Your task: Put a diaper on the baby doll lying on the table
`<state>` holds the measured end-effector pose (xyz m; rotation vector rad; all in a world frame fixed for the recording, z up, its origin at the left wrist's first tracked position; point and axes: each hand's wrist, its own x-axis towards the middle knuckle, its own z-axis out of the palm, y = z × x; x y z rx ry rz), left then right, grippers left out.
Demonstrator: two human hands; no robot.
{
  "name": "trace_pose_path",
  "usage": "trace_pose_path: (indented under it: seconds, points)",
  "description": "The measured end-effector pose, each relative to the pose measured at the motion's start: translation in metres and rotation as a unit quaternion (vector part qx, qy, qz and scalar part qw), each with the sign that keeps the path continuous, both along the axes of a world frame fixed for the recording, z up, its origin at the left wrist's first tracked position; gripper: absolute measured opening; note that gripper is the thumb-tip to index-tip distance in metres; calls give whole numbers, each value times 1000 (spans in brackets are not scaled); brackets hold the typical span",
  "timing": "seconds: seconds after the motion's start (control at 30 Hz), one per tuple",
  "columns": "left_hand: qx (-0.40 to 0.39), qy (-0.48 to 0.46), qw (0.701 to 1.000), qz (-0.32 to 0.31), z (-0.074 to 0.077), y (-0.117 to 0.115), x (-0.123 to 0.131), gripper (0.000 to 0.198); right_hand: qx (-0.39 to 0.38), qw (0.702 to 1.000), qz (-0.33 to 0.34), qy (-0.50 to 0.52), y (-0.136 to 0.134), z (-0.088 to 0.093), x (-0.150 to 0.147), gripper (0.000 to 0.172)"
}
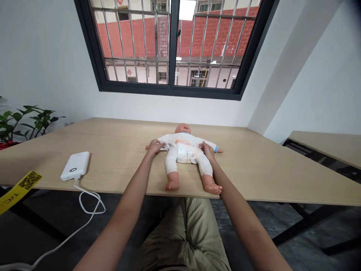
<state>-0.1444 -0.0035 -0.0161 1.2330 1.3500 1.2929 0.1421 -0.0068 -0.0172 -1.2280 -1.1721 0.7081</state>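
Hands (155, 146) (208, 150) on doll (185, 149) (supine, wht-clad)

The place looks like an office or a plain workroom: a long, pale wood-grain surface (259, 169) on black metal legs (306, 225) stands against white walls (45, 56), with a second, similar table (332, 147) at the right. A dark-framed window (173, 45) with metal bars (156, 41) faces a red-walled building (209, 37), a leafy plant (42, 121) stands at the left, and the floor (267, 212) is dark grey.
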Motion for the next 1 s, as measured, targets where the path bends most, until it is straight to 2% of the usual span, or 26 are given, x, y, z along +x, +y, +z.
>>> trace_pose_path:
  seconds: [0.1, 0.23, 0.33, 0.4, 0.47, 0.53, 0.6, 0.7, 0.8, 0.9, 1.0]
  points:
    - [7, 15, 999, 30, -5, 7, 2, 24, 3, 1000, 6, 8, 0, -1, 0, 29]
    - [26, -4, 1000, 9, -4, 7, 4, 17, 14, 1000, 19, 20, 1, 3, 2, 32]
    - [51, -40, 998, -14, 1, 6, 5, 8, 35, 999, 30, 27, 1, 15, 3, 33]
    - [69, -62, 995, -25, 5, 6, 6, 17, 68, 996, 53, 21, -2, 28, -2, 27]
    - [91, -92, 991, -39, 8, 7, 7, 35, 106, 987, 118, -40, -9, 42, -14, 20]
    - [111, -117, 986, -53, 11, 7, 8, 51, 124, 954, 211, -176, -16, 56, -36, 17]
    - [122, -123, 983, -55, 13, 5, 9, 59, 122, 895, 267, -336, -20, 67, -64, 21]
    - [137, -104, 984, -35, 15, -1, 10, 65, 118, 787, 270, -542, -19, 76, -105, 31]
    - [137, -95, 986, -22, 16, -5, 11, 68, 45, 715, 274, -642, -12, 73, -133, 30]
    - [119, -103, 987, -10, 16, -5, 13, 70, -5, 690, 269, -672, -5, 65, -146, 23]
    - [115, -131, 985, -17, 17, -4, 15, 71, -11, 695, 257, -671, -1, 57, -150, 24]
